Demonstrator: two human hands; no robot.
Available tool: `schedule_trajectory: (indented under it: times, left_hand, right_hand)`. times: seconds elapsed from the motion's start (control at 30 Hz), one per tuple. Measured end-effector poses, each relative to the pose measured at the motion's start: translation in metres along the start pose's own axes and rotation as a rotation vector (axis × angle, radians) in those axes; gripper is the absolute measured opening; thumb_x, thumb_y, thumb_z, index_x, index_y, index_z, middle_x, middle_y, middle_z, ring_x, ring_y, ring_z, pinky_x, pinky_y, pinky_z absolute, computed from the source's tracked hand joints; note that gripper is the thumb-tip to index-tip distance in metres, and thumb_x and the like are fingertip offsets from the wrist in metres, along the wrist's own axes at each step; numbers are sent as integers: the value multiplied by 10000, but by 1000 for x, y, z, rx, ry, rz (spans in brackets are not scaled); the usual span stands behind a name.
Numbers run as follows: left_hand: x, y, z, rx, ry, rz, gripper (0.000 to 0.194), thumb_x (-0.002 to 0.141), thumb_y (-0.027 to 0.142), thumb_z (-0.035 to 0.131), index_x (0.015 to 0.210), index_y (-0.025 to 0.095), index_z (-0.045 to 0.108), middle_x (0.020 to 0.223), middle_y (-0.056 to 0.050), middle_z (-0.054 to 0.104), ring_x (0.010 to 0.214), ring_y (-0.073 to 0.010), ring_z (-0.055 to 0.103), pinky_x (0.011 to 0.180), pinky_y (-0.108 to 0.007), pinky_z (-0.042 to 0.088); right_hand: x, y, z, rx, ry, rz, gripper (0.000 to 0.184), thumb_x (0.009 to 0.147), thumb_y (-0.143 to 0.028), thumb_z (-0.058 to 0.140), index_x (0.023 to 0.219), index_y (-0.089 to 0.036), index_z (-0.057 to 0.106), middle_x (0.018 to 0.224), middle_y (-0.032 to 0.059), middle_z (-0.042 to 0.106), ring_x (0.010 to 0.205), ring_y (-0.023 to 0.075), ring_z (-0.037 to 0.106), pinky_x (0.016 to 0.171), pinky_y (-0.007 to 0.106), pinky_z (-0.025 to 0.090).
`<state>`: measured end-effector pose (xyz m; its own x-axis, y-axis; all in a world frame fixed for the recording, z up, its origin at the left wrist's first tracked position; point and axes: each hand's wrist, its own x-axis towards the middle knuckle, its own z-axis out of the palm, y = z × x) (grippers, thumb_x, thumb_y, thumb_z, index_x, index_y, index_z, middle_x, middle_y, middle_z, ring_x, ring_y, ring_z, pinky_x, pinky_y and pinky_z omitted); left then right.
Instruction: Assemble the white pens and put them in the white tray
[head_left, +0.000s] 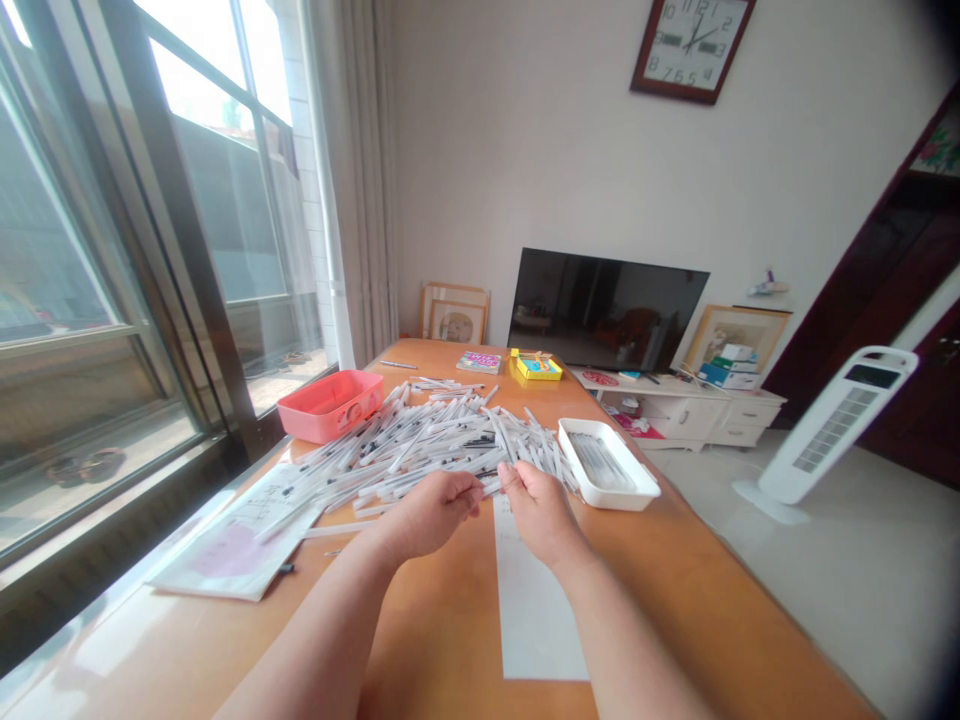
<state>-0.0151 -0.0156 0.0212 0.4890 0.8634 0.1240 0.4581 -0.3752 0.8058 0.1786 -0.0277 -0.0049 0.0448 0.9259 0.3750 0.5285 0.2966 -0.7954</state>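
My left hand (439,510) and my right hand (536,505) are held close together over the near edge of a big heap of pens (420,440). Both hands are closed, thumbs against fingers, in a pinch. Whatever sits between the fingertips is too small and too covered to make out. The pens are slim and whitish, many with black ends. Under my right hand lies a white sheet of paper (536,610). To its right stands a white plastic tray (619,497) holding a row of similar pens.
A red plastic basket (330,405) stands left of the heap. A printed bag (225,550) lies on the table's left side. Toward the far end are a yellow box (538,368) and a colourful packet (480,362). The wooden table (442,640) runs beside a window.
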Motion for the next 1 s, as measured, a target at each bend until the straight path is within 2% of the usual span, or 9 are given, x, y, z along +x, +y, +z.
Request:
schedule_trajectory:
  times: [0.13, 0.37, 0.5, 0.57, 0.77, 0.87, 1.0]
  left_hand:
    - [3, -3, 1, 37, 55, 19, 294, 873, 420, 521, 876, 203, 719, 749, -14, 656, 649, -156, 525, 594, -259, 394]
    - [3, 2, 3, 142, 165, 94, 244, 858, 367, 541, 863, 212, 730, 731, -18, 644, 688, -169, 546, 628, -264, 400]
    - [5, -3, 1, 55, 166, 50, 254, 862, 412, 555, 855, 206, 703, 714, -2, 629, 654, -153, 530, 596, -251, 387]
    - [7, -8, -2, -45, 231, 28, 280, 854, 452, 580, 876, 195, 690, 719, 3, 628, 644, -143, 522, 599, -248, 389]
    - [11, -11, -14, -358, 493, -116, 440, 761, 583, 673, 882, 160, 653, 764, -24, 661, 636, -133, 530, 605, -255, 385]
    - [10, -10, -17, -498, 588, -184, 493, 692, 600, 725, 883, 154, 636, 803, -55, 692, 680, -149, 566, 632, -263, 399]
    - [12, -15, -20, -609, 674, -244, 474, 664, 550, 752, 890, 151, 636, 828, -73, 709, 700, -155, 582, 636, -263, 396]
  right_hand:
    - [1, 0, 2, 97, -11, 63, 490, 925, -630, 437, 690, -214, 548, 588, -17, 509, 562, 154, 436, 523, 270, 310]
    - [1, 0, 13, 318, 16, 190, 468, 898, -635, 495, 693, -214, 512, 575, -26, 476, 525, 133, 410, 480, 253, 312]
    - [1, -1, 12, 370, 5, 232, 494, 906, -658, 456, 780, -201, 595, 625, 3, 551, 537, 144, 473, 499, 260, 355]
    - [3, 1, 8, 376, 33, 254, 497, 907, -657, 450, 865, -196, 632, 661, 11, 581, 552, 154, 504, 522, 269, 386]
    - [14, 22, -1, 254, 186, 241, 361, 867, -541, 552, 852, -189, 631, 708, 19, 629, 622, 172, 545, 597, 280, 424]
    - [17, 32, -1, 141, 195, 235, 314, 869, -479, 536, 926, -195, 658, 767, 36, 668, 673, 196, 579, 612, 284, 423]
    - [18, 39, -2, -139, 163, 240, 263, 876, -369, 503, 1008, -235, 688, 845, 39, 702, 767, 216, 622, 649, 283, 421]
